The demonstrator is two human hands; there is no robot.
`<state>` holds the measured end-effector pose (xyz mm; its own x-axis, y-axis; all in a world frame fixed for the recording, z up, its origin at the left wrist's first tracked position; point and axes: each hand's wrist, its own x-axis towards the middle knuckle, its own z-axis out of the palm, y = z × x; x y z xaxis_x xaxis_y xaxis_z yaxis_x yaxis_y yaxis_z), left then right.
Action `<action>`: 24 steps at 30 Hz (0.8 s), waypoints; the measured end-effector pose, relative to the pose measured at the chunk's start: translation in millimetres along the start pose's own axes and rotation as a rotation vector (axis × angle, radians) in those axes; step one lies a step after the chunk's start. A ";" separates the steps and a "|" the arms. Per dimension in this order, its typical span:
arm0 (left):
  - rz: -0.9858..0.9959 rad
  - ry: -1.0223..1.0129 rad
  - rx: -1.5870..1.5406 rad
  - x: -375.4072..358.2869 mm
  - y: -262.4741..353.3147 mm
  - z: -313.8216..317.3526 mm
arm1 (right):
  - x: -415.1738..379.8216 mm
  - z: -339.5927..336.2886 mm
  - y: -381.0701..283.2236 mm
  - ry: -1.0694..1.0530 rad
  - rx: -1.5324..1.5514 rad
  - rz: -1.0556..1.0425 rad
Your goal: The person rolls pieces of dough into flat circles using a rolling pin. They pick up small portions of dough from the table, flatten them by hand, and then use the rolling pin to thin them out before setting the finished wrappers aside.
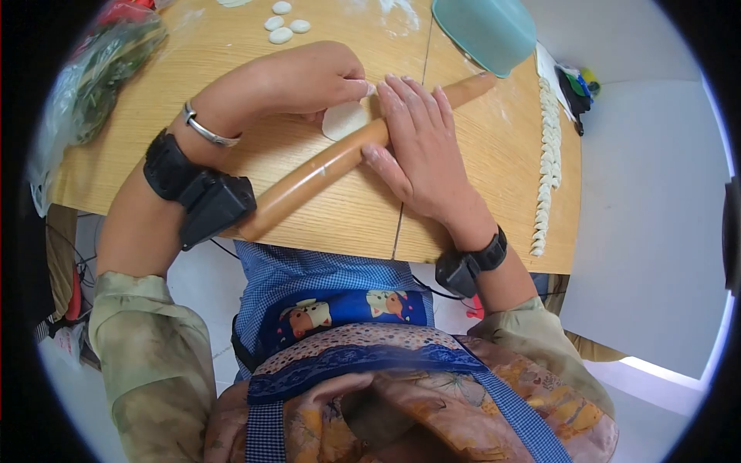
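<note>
Wooden and long, the rolling pin [320, 170] slants across the counter [509, 201] beneath our right grip [421, 143], which lies flat, fingers extended, not wrapped round it. Our left grip [316, 77], curled nearly closed, seems to pinch the dough round [345, 121] just beside the pin. Uneven pressure could tear the dough; a skewed push could knock the teal bowl [490, 31] crowding the pin's far end. Dough pieces [280, 35] and bagged greens [108, 89] lie leftward, shaped dumplings [546, 170] rightward.

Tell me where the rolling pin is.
In the head view, the rolling pin slants centrally across the table under the right hand, its upper-right end beside the teal bowl.
</note>
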<state>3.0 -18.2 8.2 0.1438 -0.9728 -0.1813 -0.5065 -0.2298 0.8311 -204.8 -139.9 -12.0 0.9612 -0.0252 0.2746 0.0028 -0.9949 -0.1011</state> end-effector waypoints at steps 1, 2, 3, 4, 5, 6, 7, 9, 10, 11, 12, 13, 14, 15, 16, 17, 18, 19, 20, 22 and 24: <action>-0.003 0.002 0.000 1.1 -2.1 -0.5 | 8.5 2.9 1.9 0.034 0.001 -0.022; 0.019 -0.011 0.025 2.4 -4.3 -1.5 | 16.8 6.3 4.1 0.068 0.001 -0.043; 0.041 -0.023 0.050 3.1 -6.5 -2.3 | 25.5 10.7 7.8 0.068 0.001 -0.044; 0.041 -0.023 0.051 2.3 -7.3 -3.1 | 34.8 14.8 11.7 0.081 0.006 -0.066; 0.046 -0.026 0.028 1.4 -8.2 -4.0 | 41.7 18.4 14.1 0.093 0.010 -0.089; 0.051 -0.029 0.006 0.6 -8.5 -5.0 | 48.3 20.1 13.9 0.093 0.009 -0.088; 0.051 -0.030 0.006 -0.3 -9.0 -6.6 | 54.3 21.5 13.6 0.091 0.023 -0.080; 0.027 -0.007 -0.108 -2.0 -9.6 -9.7 | 56.6 21.2 12.7 0.089 0.038 -0.071; 0.026 -0.006 -0.108 -1.0 -9.2 -9.7 | 55.4 20.4 12.6 0.080 0.042 -0.064; 0.003 -0.039 -0.100 0.7 -8.2 -9.1 | 53.7 19.1 12.3 0.072 0.046 -0.058; -0.018 -0.072 -0.090 1.6 -7.6 -8.6 | 48.2 16.6 11.5 0.073 0.046 -0.060; -0.017 -0.070 -0.091 1.7 -9.1 -7.6 | 38.4 12.8 9.9 0.059 0.013 -0.054; 0.081 -0.045 0.019 1.8 -10.7 -6.0 | 28.7 9.3 7.8 0.045 -0.020 -0.047; 0.178 -0.019 0.128 2.0 -11.3 -4.8 | 20.4 6.2 5.0 0.044 -0.022 -0.048; 0.180 -0.019 0.127 1.9 -10.6 -3.8 | 12.0 3.6 2.0 0.026 -0.022 -0.026; 0.180 0.003 0.151 2.0 -9.9 -2.4 | 3.9 0.7 -0.8 0.009 -0.022 -0.003; 0.178 0.023 0.178 2.2 -9.7 -1.2 | -3.9 -2.4 -3.2 0.008 -0.022 0.000; 0.178 0.020 0.180 2.4 -9.1 -1.0 | -11.5 -5.4 -5.2 -0.022 -0.028 0.018; 0.177 0.014 0.187 2.7 -8.7 -1.7 | -17.8 -7.6 -6.8 -0.052 -0.033 0.037; 0.177 0.008 0.196 2.4 -7.5 -4.6 | -30.3 -10.4 -8.3 -0.058 -0.018 0.053; 0.109 0.004 0.167 2.6 -10.1 -7.0 | -34.8 -11.3 -8.2 -0.066 -0.007 0.072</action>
<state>14.5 -18.2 3.1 0.0835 -0.9922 -0.0931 -0.6529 -0.1250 0.7471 -241.4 -131.9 -9.8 0.9751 -0.0901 0.2029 -0.0684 -0.9914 -0.1115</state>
